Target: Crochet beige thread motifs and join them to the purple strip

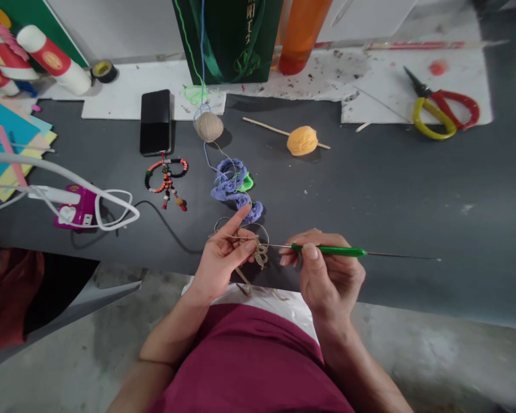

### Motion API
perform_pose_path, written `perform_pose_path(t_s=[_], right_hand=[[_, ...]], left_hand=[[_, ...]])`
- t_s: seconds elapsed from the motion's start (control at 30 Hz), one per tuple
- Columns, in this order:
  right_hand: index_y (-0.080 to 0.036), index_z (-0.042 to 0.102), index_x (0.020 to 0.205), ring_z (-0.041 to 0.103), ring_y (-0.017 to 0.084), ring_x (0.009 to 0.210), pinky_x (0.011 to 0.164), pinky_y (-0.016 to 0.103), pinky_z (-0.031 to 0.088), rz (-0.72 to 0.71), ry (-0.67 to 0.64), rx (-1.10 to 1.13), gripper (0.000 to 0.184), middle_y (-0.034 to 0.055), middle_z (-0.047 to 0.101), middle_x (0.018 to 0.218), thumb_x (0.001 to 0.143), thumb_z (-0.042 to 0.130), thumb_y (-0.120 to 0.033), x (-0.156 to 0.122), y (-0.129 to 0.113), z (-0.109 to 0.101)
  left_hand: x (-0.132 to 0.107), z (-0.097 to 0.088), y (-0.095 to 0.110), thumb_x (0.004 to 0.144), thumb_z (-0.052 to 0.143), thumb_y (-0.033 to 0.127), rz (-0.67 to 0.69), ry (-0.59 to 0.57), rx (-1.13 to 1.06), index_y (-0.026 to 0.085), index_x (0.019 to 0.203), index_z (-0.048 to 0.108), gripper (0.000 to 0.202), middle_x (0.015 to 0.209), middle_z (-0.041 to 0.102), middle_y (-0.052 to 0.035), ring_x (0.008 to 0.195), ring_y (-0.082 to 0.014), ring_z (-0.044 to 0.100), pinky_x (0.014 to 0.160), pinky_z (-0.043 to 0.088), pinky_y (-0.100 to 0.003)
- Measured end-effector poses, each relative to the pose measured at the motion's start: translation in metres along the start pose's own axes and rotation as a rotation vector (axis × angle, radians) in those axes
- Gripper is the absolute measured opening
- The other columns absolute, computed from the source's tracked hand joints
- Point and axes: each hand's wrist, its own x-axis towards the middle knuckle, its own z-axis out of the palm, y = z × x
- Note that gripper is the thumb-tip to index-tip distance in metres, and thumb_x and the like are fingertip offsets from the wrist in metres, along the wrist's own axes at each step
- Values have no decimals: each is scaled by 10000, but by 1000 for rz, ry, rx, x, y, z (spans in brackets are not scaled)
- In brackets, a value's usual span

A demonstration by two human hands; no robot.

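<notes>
L grip (226, 258) is closed on a tan crochet piece (261, 255), held btw thumb & fingertips, w/ index finger (242, 215) raised. Tan yarn (241, 236) runs across the fingers. R grip (329, 275) is wrapped round a green crochet hook (329, 250), its thin metal tip at the tan crochet piece & a long metal shaft sticking out to the right. Both hands are close together, just over the front edge of the dark grey counter (391, 183), the piece hanging btw them w/ loose loops of yarn.

Just past L grip sits a blue crochet strip (234, 189) w/ a bright green crochet bit (245, 183) tangled in. Further back: tan yarn ball (208, 127), orange yarn ball (302, 141) on a wooden stick (262, 128), black phone (155, 121), beaded ring charm (166, 180). Top right, yellow-&-red scissors (438, 112) lie on white paper (413, 97). Top edge has a dark green bag (227, 40) & orange bottle (303, 34). Left side: coloured paper sheets (12, 143), magenta power strip (77, 206) w/ white cable (116, 215). Lower left, a red sleeve (8, 292) of someone else.
</notes>
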Motion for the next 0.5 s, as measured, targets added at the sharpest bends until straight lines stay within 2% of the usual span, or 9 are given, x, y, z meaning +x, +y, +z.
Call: perform_pose_path(t_s=[0.37,0.5], right_hand=[[-256,754,947,668,123,590,517,269,573,-22,8,-10,77,3,762,846,999,714,-296,-1,3,0],[-260,759,980,688,120,609,526,260,576,-58,-10,2,64,-5,763,855,1006,703,-245,0,4,-1]], left_hand=[[1,0,-2,796,919,346,4,-11,-13,270,1435,691,683,798,659,32,620,-64,511,596,445,-203],[2,-1,-3,799,918,331,13,-20,-26,282,1415,707,652,794,657,36,611,-57,506,587,441,-193]])
